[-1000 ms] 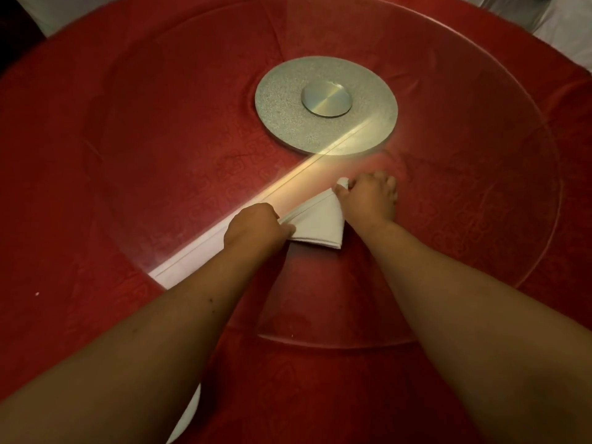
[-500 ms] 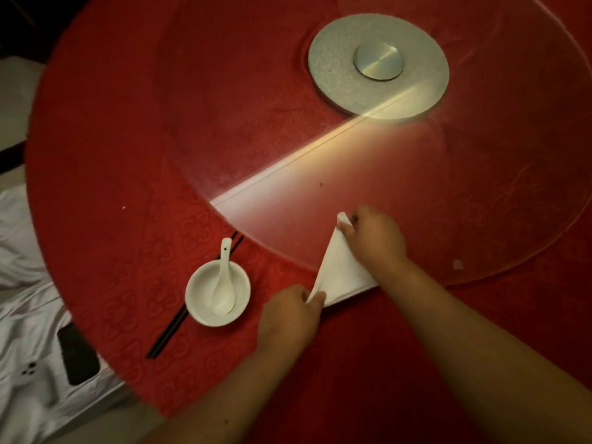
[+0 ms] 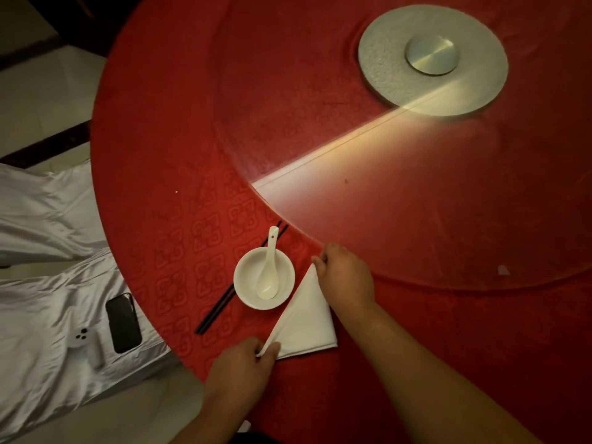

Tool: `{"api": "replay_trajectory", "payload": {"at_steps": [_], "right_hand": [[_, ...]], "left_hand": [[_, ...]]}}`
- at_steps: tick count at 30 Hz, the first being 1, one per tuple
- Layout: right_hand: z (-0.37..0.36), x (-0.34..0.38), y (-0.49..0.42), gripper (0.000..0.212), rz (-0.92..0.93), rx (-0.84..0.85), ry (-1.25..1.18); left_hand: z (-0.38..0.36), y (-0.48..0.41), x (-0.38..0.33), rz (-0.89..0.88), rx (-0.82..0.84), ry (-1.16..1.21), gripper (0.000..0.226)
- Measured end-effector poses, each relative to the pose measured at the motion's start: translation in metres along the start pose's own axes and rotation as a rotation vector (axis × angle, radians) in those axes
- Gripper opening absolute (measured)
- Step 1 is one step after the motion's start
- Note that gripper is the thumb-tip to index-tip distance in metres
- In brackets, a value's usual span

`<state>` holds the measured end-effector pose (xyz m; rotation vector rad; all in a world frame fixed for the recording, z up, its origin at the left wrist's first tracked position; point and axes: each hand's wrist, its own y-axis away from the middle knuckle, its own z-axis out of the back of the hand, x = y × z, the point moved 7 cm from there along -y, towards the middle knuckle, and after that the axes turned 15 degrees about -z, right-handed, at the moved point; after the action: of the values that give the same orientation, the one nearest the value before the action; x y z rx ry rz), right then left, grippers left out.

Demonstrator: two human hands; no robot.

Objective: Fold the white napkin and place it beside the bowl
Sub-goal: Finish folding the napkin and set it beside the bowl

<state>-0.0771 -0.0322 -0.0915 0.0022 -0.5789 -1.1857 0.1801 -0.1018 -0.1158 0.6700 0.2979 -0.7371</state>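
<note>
The white napkin point(image 3: 306, 318), folded into a triangle, lies on the red tablecloth just right of the white bowl point(image 3: 245, 277). A white spoon point(image 3: 268, 277) rests inside the bowl. My left hand point(image 3: 245, 363) pinches the napkin's near corner. My right hand point(image 3: 346, 277) pinches its far tip, next to the bowl's right rim. The napkin's long edge runs between my hands, almost touching the bowl.
Black chopsticks point(image 3: 221, 307) lie left of the bowl. A glass turntable point(image 3: 448, 219) with a metal hub point(image 3: 432, 57) covers the table's middle. A chair draped in silver cloth point(image 3: 48, 299) on the left holds a black phone point(image 3: 123, 322) and a small white device point(image 3: 81, 338).
Both hands carried the napkin off the glass turntable toward the near left. It now lies on the tablecloth beside the bowl. The view shifted left, showing bowl and chair.
</note>
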Motion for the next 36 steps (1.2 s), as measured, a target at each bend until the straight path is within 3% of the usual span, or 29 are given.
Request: {"api": "replay_trajectory", "payload": {"at_steps": [6,9,13,30,36], "right_hand": [[0.001,-0.009,0.008,0.041,-0.053,-0.007,0.014],[-0.017,-0.011,0.018,0.035,-0.072,0.154,-0.018],[-0.025,-0.001,0.013,0.024,-0.108,0.215,-0.069],[-0.03,0.01,0.01,0.032,-0.083,0.17,-0.085],[-0.019,0.013,0.013,0.035,-0.062,0.112,-0.053]], "left_hand": [[-0.001,0.002,0.01,-0.005,-0.015,0.044,0.043],[-0.002,0.0,0.011,-0.021,-0.02,0.036,0.044],[0.0,0.001,0.014,-0.006,-0.055,0.074,0.046],[0.01,-0.004,0.015,-0.013,-0.07,0.042,0.046],[0.034,-0.007,-0.012,-0.197,-0.109,-0.202,0.038]]}}
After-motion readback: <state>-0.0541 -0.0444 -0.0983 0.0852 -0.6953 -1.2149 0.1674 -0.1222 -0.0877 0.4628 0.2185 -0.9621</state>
